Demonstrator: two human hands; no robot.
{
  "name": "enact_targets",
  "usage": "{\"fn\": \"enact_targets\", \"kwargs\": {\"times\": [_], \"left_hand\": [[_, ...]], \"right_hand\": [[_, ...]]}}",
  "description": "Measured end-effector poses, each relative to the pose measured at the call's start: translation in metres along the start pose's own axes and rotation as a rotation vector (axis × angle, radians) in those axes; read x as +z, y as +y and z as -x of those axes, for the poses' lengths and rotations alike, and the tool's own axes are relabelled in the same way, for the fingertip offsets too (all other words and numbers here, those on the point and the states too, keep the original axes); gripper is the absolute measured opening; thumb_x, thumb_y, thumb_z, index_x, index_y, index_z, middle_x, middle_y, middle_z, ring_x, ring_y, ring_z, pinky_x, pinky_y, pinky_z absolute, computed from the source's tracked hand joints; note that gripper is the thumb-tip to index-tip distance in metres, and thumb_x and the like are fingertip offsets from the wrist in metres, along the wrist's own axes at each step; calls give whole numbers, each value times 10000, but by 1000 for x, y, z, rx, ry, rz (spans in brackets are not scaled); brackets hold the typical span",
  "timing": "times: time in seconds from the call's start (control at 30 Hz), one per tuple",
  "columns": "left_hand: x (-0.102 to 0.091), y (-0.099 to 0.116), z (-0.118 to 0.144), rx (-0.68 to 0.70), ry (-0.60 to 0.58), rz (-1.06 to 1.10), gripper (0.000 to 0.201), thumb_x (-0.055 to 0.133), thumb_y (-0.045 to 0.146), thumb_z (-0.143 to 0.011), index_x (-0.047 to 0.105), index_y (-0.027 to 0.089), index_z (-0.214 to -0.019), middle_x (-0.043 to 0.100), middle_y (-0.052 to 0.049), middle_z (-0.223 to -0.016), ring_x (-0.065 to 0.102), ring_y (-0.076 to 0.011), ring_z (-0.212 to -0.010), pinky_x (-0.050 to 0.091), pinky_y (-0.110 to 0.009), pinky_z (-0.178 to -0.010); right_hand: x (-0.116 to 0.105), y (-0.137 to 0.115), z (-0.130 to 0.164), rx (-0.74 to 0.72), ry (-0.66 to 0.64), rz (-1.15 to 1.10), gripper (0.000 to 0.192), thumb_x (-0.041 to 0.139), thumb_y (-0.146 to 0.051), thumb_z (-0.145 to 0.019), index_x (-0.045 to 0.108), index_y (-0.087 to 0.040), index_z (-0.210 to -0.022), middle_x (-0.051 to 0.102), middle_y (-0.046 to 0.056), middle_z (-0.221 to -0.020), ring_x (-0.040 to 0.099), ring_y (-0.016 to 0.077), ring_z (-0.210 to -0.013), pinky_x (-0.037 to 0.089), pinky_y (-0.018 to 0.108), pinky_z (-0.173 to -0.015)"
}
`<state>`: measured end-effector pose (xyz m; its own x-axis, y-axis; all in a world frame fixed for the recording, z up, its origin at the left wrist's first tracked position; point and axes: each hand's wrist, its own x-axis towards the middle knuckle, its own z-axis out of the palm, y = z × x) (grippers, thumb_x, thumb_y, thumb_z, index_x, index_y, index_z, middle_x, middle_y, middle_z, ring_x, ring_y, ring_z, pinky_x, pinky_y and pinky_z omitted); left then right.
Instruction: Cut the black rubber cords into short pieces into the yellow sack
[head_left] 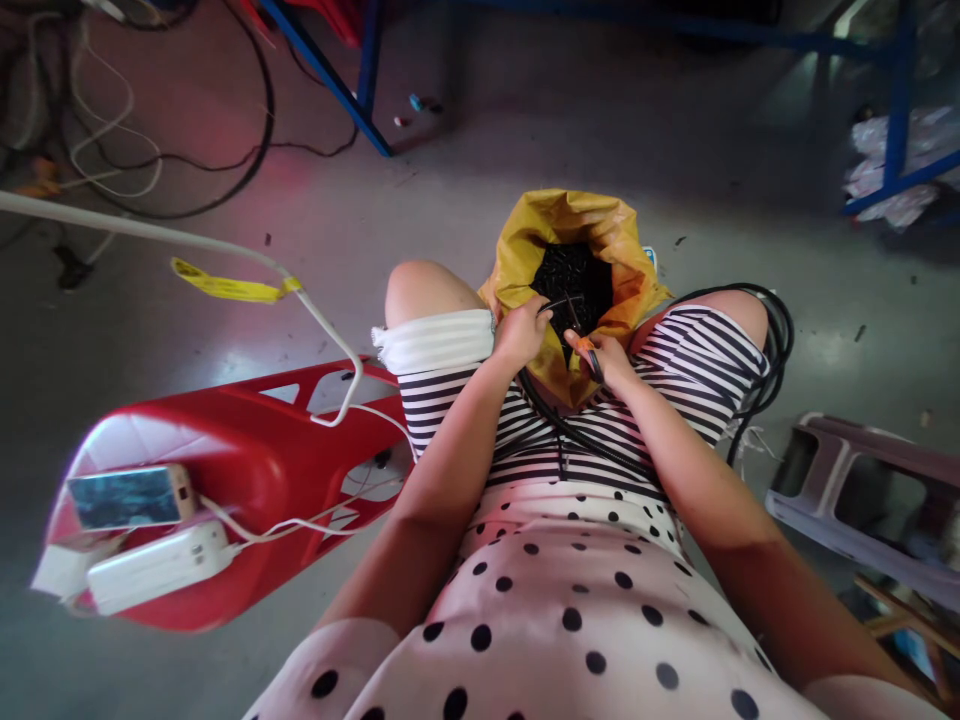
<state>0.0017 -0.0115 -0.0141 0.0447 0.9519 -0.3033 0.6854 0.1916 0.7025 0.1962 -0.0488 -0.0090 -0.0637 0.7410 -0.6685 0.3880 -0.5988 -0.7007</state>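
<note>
Head view looks straight down a seated person's lap, polka-dot top below, striped shorts over both thighs. Between the knees stands a yellow bag, its mouth open and full of small black pieces. Left hand sits at the bag's near left rim, fingers curled together and pinching a thin black cable that juts over the black pieces. Right hand is just beside it at the bag's near edge, fingers closed around the cable's other stretch, with a bit of orange showing at the thumb; what that orange bit is, I cannot tell. The two hands are close, not quite touching. From under them a thicker run of black cable drops across the striped lap, and a coil of the same black cable loops around the right thigh, hanging off its outer side. Off to the person's left stands a red stool, touching the left thigh at its far corner; on it lie a phone and, just in front of that, a white power bank, with a white lead curling away from it. A white cord with a yellow tag slants in above the stool. To the right a grey stool lies on the concrete floor. Blue frame legs cross the far floor.
</note>
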Motion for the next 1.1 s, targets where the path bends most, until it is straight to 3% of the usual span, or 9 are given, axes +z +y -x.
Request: {"fn": "enact_targets", "kwargs": {"times": [0.67, 0.87, 1.1], "left_hand": [[1, -7, -3, 10, -76, -77, 308, 582, 226, -1063, 803, 239, -1277, 840, -120, -1176, 766, -319, -1182, 584, -428, -1084], [-1, -9, -1, 77, -206, -71, 365, 568, 221, -1066, 789, 212, -1356, 839, -126, -1253, 765, -310, -1197, 580, -406, -1070], [-1, 1, 2, -40, -200, -107, 359, 559, 246, -1093, 777, 215, -1376, 837, -133, -1246, 761, -312, -1203, 560, -393, -1066]], "right_hand": [[0, 4, 1, 20, -29, 24, 747, 781, -925, -816, 508, -253, -637, 560, 25, -471, 536, 174, -407, 369, 302, -429], [0, 8, -8, 53, -22, 15, 727, 795, -915, -819, 577, -233, -699, 584, 23, -512, 563, 171, -445, 402, 292, -449], [2, 14, -11, 34, -39, 51, 742, 774, -921, -836, 497, -252, -672, 530, -1, -474, 558, 169, -416, 406, 286, -427]]}}
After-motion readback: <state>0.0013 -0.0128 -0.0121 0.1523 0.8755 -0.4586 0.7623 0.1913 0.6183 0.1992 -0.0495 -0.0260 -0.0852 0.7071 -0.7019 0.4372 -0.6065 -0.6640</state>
